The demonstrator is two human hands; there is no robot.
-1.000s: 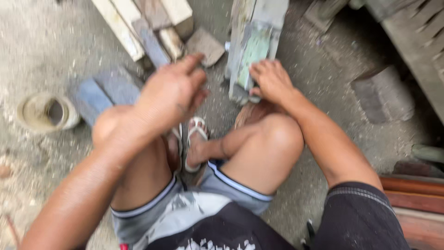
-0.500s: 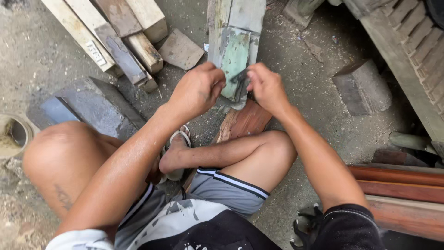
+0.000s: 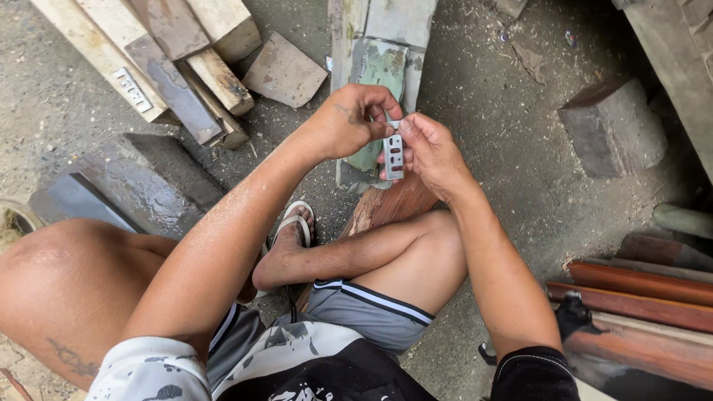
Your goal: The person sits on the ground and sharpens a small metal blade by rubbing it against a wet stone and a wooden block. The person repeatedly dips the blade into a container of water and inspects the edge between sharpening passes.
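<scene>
A small flat metal blade (image 3: 394,154) with slotted holes is held upright between both hands, above a worn greenish board (image 3: 380,70). My left hand (image 3: 349,119) pinches the blade's top edge with thumb and fingers. My right hand (image 3: 431,152) supports the blade from the right side, fingers behind it. I sit on the ground with knees bent, one foot in a sandal (image 3: 295,223) on a reddish wooden block (image 3: 394,204).
Several wooden offcuts (image 3: 171,59) lie at the top left, with a dark stone slab (image 3: 141,178) below them. A grey block (image 3: 613,126) sits at the right. Reddish planks (image 3: 639,297) are stacked at the lower right. Sawdust covers the concrete floor.
Both hands came up off the greenish board and drew together, now holding the small metal blade between them. The view shifted left and down.
</scene>
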